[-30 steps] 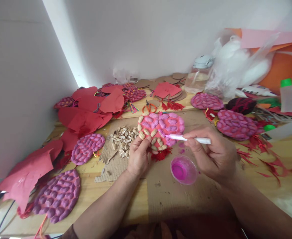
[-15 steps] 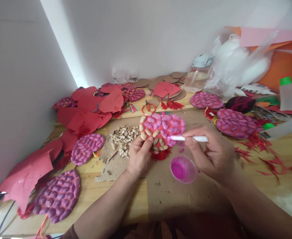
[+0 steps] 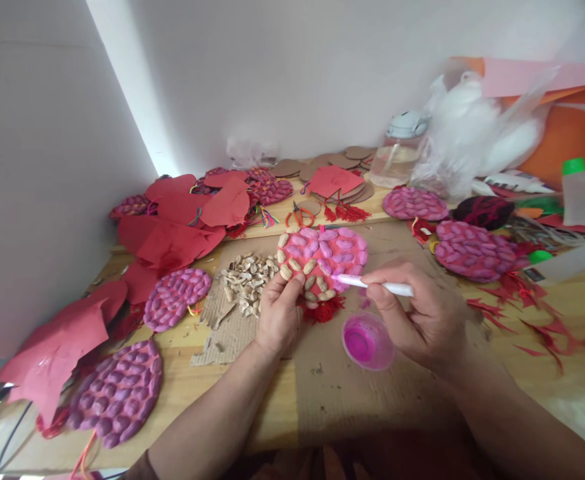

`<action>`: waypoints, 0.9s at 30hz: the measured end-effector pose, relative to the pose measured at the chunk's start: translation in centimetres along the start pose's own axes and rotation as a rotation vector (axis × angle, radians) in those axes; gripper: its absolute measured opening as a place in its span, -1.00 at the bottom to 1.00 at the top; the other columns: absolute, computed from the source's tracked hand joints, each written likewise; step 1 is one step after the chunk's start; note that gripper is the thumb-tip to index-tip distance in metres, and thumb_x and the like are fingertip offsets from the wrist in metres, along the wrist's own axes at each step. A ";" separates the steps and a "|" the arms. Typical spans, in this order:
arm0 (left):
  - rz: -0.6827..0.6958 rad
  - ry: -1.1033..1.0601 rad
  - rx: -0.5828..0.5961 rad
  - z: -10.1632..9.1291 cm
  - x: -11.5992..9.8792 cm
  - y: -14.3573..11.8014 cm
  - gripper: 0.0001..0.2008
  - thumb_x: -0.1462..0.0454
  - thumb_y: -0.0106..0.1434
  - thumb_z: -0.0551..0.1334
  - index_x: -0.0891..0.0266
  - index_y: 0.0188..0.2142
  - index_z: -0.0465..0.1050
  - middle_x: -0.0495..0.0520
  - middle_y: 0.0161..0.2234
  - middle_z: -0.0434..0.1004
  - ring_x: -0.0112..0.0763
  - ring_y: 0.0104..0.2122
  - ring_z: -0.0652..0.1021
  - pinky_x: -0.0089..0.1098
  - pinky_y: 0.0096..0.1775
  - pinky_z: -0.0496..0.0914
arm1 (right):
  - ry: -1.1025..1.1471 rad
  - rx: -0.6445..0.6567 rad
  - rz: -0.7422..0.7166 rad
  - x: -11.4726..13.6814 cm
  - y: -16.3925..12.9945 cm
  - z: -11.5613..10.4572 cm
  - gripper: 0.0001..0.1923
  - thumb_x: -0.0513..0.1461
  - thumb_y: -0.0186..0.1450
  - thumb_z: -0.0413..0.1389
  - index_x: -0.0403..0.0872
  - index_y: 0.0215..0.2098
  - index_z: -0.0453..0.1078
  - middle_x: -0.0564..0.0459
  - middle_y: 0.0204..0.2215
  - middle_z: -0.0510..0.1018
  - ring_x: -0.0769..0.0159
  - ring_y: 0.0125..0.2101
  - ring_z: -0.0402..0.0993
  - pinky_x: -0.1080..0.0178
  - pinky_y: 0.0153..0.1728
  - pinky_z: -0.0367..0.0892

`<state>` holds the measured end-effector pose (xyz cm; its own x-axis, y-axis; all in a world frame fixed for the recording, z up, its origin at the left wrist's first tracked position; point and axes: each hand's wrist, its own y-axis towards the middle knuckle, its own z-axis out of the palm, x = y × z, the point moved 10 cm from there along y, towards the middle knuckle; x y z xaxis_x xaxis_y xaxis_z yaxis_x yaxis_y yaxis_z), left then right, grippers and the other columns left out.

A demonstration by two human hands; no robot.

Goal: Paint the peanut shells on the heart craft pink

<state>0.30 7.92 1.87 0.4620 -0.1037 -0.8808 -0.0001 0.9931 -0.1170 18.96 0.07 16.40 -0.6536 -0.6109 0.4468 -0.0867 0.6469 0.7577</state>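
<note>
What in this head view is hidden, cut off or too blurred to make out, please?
- Brush rear end: buried in the right hand.
- Brush tip: too small to see bristles against the peanut disc.
- Disc's near-left edge: covered by the left hand fingers.
- Paint cup right side: behind the right hand.
- Green-capped bottle: blurred near the right edge.

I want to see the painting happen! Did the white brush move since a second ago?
Yes, a little. The white brush tilted, its back end dropping toward the pink paint cup, while its tip stays at the peanut-shell heart.
</note>
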 end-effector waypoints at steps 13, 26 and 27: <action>-0.012 -0.009 -0.017 -0.2 0.3 0.0 -0.57 0.01 0.00 0.61 0.26 -0.37 0.57 -0.03 -0.52 0.57 -0.49 -0.58 0.49 -0.49 -0.57 0.48 | -0.028 0.008 -0.022 0.1 0.1 0.3 -0.94 -0.29 0.43 0.18 -0.02 -0.15 0.50 0.10 -0.36 0.68 0.36 -0.38 0.63 0.32 -0.32 0.51; 0.016 0.054 0.007 -0.4 0.7 0.1 -0.63 0.02 0.12 0.54 0.24 -0.34 0.54 -0.07 -0.52 0.54 -0.49 -0.59 0.51 -0.48 -0.55 0.51 | -0.057 0.025 -0.064 0.1 -0.1 0.7 -0.92 -0.31 0.44 0.18 -0.03 -0.13 0.51 0.10 -0.35 0.68 0.36 -0.37 0.62 0.30 -0.31 0.46; 0.016 0.065 0.002 -0.4 0.7 0.1 -0.63 0.02 0.11 0.54 0.23 -0.32 0.55 -0.06 -0.49 0.57 -0.48 -0.58 0.52 -0.47 -0.56 0.50 | -0.065 0.005 -0.068 0.0 -0.2 0.4 -0.93 -0.30 0.43 0.20 -0.03 -0.14 0.52 0.09 -0.35 0.68 0.34 -0.34 0.62 0.28 -0.29 0.46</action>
<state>0.25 7.96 1.07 0.4032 -0.0912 -0.9106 -0.0053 0.9948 -0.1019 18.71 0.13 16.06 -0.6932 -0.6231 0.3623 -0.1364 0.6070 0.7829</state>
